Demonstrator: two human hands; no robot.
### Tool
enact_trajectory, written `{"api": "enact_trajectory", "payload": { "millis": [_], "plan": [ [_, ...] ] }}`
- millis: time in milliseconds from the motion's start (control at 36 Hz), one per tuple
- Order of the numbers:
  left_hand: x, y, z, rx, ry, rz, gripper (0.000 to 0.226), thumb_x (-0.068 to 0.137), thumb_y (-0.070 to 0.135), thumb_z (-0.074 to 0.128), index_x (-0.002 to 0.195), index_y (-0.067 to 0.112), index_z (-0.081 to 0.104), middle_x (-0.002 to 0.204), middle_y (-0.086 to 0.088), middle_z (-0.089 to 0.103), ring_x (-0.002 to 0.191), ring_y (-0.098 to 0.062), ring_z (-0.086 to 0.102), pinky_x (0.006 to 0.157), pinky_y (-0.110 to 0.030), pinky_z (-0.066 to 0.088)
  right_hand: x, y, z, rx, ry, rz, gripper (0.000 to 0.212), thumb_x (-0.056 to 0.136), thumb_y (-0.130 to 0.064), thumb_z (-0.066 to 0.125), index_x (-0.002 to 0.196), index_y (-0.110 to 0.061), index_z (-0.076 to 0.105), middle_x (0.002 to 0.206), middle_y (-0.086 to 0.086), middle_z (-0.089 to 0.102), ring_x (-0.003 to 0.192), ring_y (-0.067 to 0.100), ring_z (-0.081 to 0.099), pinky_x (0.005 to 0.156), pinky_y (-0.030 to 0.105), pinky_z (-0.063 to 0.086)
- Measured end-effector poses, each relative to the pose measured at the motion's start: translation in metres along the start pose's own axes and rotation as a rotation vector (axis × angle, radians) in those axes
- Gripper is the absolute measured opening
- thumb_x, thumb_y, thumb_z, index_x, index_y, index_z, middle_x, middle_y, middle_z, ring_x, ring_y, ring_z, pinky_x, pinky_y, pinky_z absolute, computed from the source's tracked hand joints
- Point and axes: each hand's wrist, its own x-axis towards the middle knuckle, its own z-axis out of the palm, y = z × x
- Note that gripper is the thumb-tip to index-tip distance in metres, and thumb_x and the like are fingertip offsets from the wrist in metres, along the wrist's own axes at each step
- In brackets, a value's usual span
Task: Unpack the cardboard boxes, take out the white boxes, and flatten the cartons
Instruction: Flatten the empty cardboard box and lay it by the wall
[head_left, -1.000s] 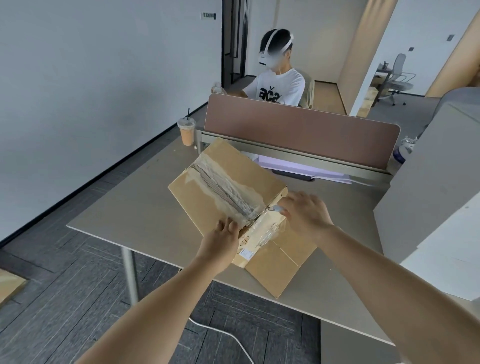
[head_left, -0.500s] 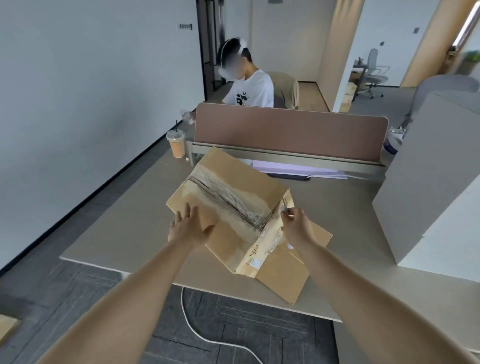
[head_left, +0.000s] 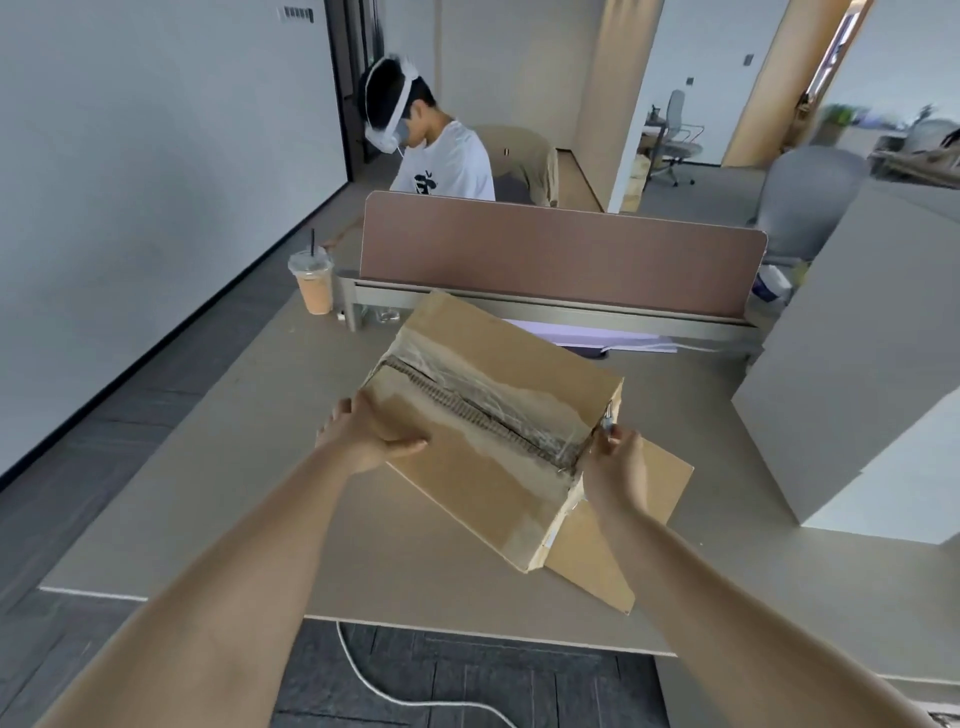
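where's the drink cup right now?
Head view, far left: the drink cup stands near the back of the desk, just left of the brown divider, beyond the cardboard box.

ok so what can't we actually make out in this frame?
Head view only:
- Inside of the cardboard box: closed flaps and torn tape hide any contents.
- The small shiny item pinched by the right hand at the seam: too small to identify.
- Fingers of the left hand: wrapped behind the box corner.
- The pale box at right: cut off by the frame edge.
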Motion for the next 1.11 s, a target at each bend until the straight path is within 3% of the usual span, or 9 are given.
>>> {"api": "enact_trajectory", "payload": {
  "millis": [111,222,333,444,528,667,833,917,1111],
  "plan": [
    [-0.003,0.011,0.003,0.131,0.034,0.002,0.131,0.056,0.084,0.064,0.15,0.009,0.013,0.146,-0.017,0.03,0.136,-0.038,0.033,0.109,-0.045,0.034,0.012,-0.001,0.001,-0.002,0.028,0.023,0.025,0.102,-0.035,0.034,0.113,-0.015,0.045,0.082,0.002,0.055,0.076,0.028,0.055,0.063,0.033,0.04],
    [-0.011,0.02,0.008,0.199,0.019,-0.005,0.13,0.06,0.088,0.056,0.149,0.002,0.016,0.144,-0.02,0.035,0.134,-0.038,0.034,0.109,-0.043,0.034,0.029,0.0,-0.004,0.014,0.016,0.038,0.029,0.102,-0.035,0.032,0.11,-0.014,0.05,0.089,0.009,0.064,0.068,0.027,0.058,0.057,0.032,0.044],
    [-0.017,0.024,0.011,0.2,-0.011,-0.024,0.141,0.04,0.099,0.044,0.148,0.012,0.023,0.145,-0.011,0.04,0.133,-0.034,0.036,0.106,-0.044,0.036,0.04,0.001,-0.025,-0.054,0.0,-0.002,0.023,0.102,-0.028,0.036,0.1,-0.01,0.052,0.073,0.005,0.059,0.057,0.02,0.052,0.049,0.026,0.035],
    [-0.041,0.05,0.017,0.25,-0.035,0.029,0.111,0.069,0.086,0.048,0.15,0.014,0.025,0.147,-0.005,0.04,0.135,-0.031,0.032,0.106,-0.041,0.032,0.047,0.009,-0.046,-0.09,-0.013,-0.019,0.026,0.101,-0.029,0.038,0.108,-0.007,0.052,0.08,0.005,0.056,0.063,0.021,0.049,0.05,0.027,0.032],
    [-0.061,0.071,0.028,0.219,-0.045,0.013,0.108,0.068,0.086,0.05,0.147,0.016,0.029,0.142,-0.006,0.044,0.133,-0.031,0.035,0.102,-0.041,0.038,0.052,0.02,-0.066,-0.14,-0.052,-0.02,0.022,0.1,-0.03,0.038,0.107,-0.011,0.048,0.088,0.006,0.058,0.075,0.028,0.054,0.062,0.032,0.04],
    [-0.113,0.118,0.048,0.194,-0.068,0.034,0.081,0.085,0.067,0.052,0.143,0.013,0.034,0.131,-0.011,0.049,0.126,-0.028,0.044,0.098,-0.034,0.041,0.066,0.04,-0.104,-0.183,-0.082,-0.041,0.026,0.099,-0.032,0.039,0.093,-0.008,0.048,0.08,0.008,0.057,0.073,0.03,0.054,0.066,0.036,0.044],
    [-0.149,0.171,0.086,0.089,-0.176,0.049,0.079,0.089,0.061,0.052,0.148,0.015,0.027,0.129,-0.015,0.055,0.115,-0.03,0.056,0.088,-0.033,0.048,0.079,0.065,-0.138,-0.247,-0.176,-0.068,0.029,0.103,-0.027,0.034,0.112,-0.004,0.047,0.104,0.019,0.059,0.095,0.037,0.057,0.071,0.035,0.039],
    [-0.161,0.198,0.112,0.05,-0.21,0.054,0.076,0.087,0.06,0.055,0.143,0.014,0.033,0.128,-0.014,0.053,0.112,-0.029,0.058,0.088,-0.034,0.049,0.079,0.076,-0.149,-0.263,-0.258,-0.114,0.026,0.103,-0.026,0.034,0.112,-0.006,0.048,0.097,0.015,0.059,0.086,0.034,0.056,0.066,0.035,0.042],
    [-0.175,0.246,0.151,0.09,-0.172,0.088,0.083,0.09,0.057,0.054,0.15,0.009,0.021,0.138,-0.017,0.038,0.127,-0.036,0.045,0.103,-0.037,0.04,0.073,0.081,-0.173,-0.295,-0.4,-0.255,0.023,0.102,-0.03,0.039,0.109,-0.01,0.05,0.077,0.005,0.053,0.074,0.03,0.054,0.057,0.032,0.043]
  ]
}}
